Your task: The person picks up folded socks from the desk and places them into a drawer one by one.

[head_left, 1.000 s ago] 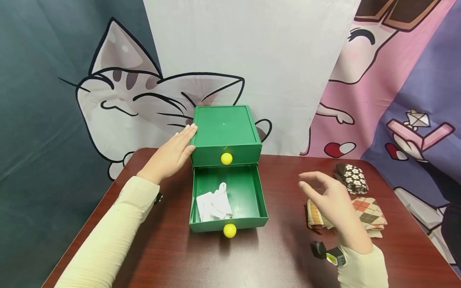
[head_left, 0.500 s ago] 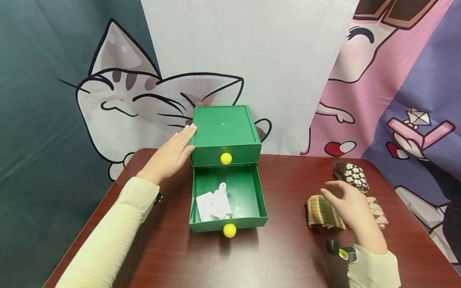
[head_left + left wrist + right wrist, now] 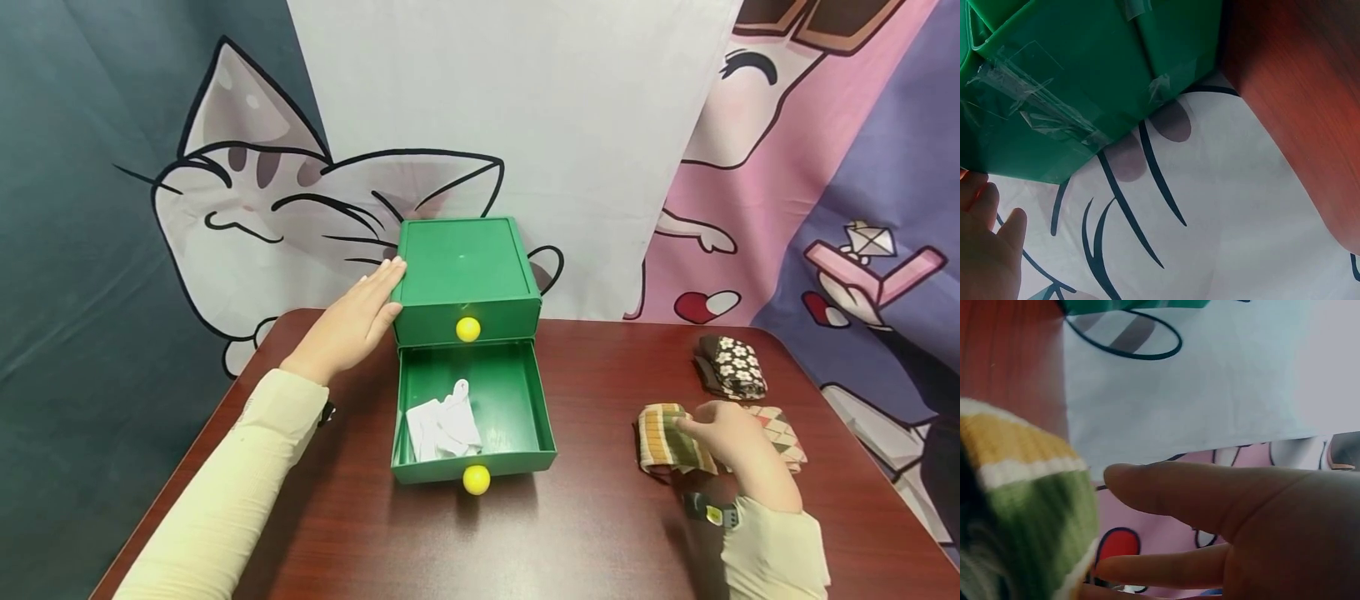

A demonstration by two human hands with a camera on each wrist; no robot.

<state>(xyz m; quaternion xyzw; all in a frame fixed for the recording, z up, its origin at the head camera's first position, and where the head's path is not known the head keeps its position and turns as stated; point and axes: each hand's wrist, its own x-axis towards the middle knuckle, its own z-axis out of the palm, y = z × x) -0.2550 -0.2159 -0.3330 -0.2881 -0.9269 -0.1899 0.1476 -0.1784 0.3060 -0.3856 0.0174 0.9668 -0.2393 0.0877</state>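
Observation:
A green two-drawer box (image 3: pixel 465 262) stands at the back of the table, its lower drawer (image 3: pixel 513 417) pulled out and its upper one closed. A crumpled white cloth item (image 3: pixel 444 427) lies in the lower drawer. My left hand (image 3: pixel 348 329) rests with straight fingers on the box's left side and top edge. My right hand (image 3: pixel 738 437) is at a folded striped knit sock (image 3: pixel 667 437), thumb and fingers spread at its edge. In the right wrist view a gap shows between the thumb (image 3: pixel 1166 487) and finger, beside the striped sock (image 3: pixel 1041 500); full contact is unclear.
A folded argyle sock (image 3: pixel 780 437) lies right of the striped one, partly behind my right hand. Behind them sits a dark flowered sock (image 3: pixel 735 367). Yellow ball knobs (image 3: pixel 476 480) stick out from the drawer fronts. A printed cloth backdrop (image 3: pixel 585 167) hangs behind the table.
My right hand has moved rightward, then down to the striped sock, with its thumb now over it. The left hand stays against the box.

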